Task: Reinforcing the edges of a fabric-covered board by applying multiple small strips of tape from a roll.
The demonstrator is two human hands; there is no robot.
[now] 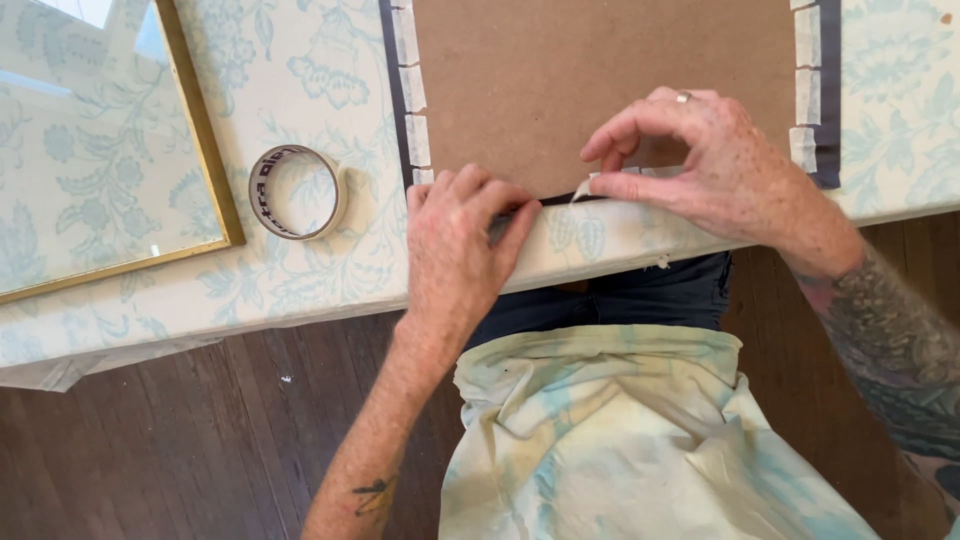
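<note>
You are in a home, working at a craft or picture-framing setup. The table wears a pale cloth with a blue-green floral print, household fabric rather than a bench top. Dark wood floorboards run beneath it. A gold-edged glazed frame lies on the cloth, with a tape roll and a brown backing board taped along its edges

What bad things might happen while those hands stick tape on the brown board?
1. The tape strip pinched by the right hand looks thin and curled, so it may fold onto itself or go on crooked.
2. The brown board sits at the table edge, so a push from the left hand might shift it.
3. The glass frame lies close by; an elbow might bump it.
</note>
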